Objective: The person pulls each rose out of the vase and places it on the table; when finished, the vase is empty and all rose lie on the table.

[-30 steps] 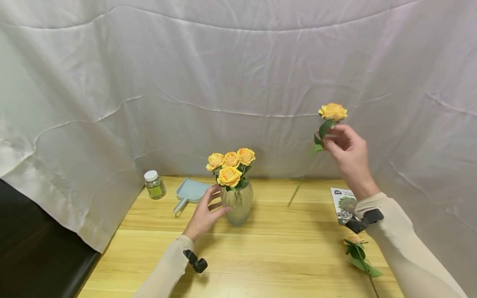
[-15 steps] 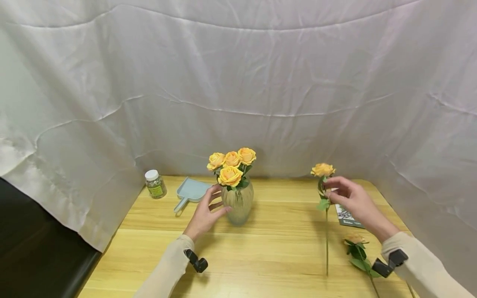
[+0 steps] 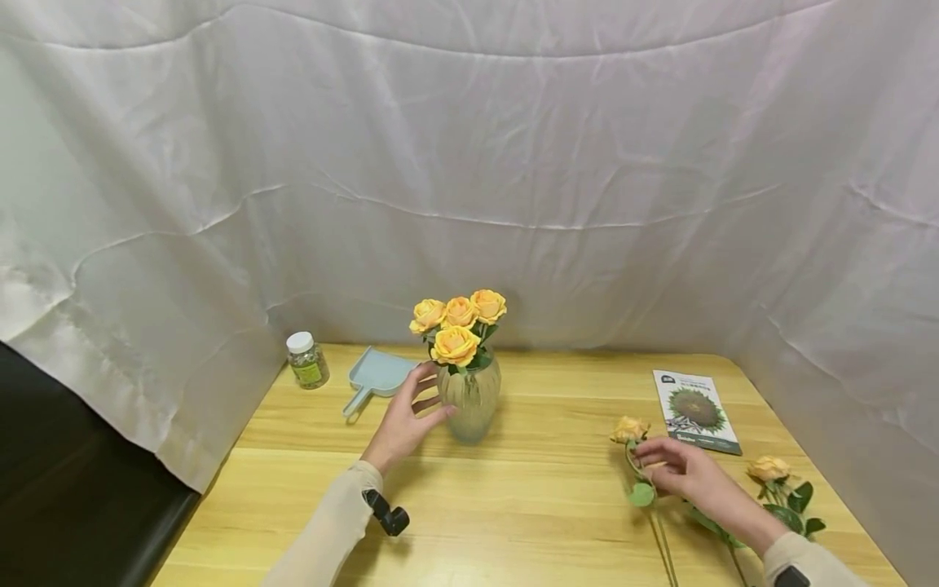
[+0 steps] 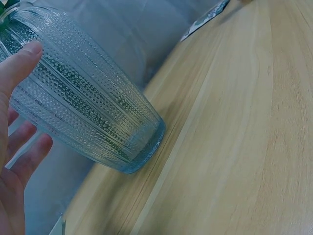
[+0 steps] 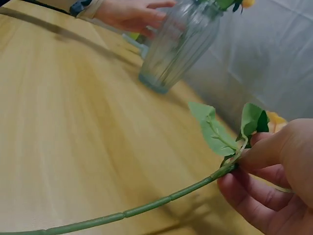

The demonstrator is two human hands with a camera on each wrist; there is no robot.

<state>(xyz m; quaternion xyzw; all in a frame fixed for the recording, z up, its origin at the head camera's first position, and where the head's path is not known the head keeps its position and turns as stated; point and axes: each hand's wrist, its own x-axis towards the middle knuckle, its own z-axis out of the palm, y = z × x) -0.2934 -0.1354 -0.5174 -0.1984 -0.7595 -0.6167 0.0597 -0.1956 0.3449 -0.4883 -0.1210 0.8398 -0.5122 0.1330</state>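
Note:
My left hand [image 3: 403, 428] is at the left side of a ribbed glass vase [image 3: 473, 403], thumb in front. In the left wrist view its thumb [image 4: 22, 66] overlaps the vase wall, while other fingers are spread below, apart from the glass. Several yellow roses [image 3: 456, 346] stand in the vase. Between thumb and fingers, my right hand [image 3: 697, 481] pinches a yellow rose [image 3: 631, 430] just below its bloom, by the leaves. Its green stem [image 5: 146, 209] slants down toward the near edge, low over the table. Leaves of another rose [image 3: 707, 522] show partly under the right hand.
Another rose [image 3: 769, 468] lies at the right with dark leaves. Behind it is a printed packet [image 3: 697, 410] with a plant picture. At the back left stand a white-capped jar [image 3: 308, 365] and a pale blue dustpan [image 3: 381, 373]. Grey curtain [image 3: 513, 163] encloses the wooden table [image 3: 528, 497].
The right hand has come down from high at the right to low over the table, bringing the rose with it. The packet is uncovered again. The left hand stays by the vase.

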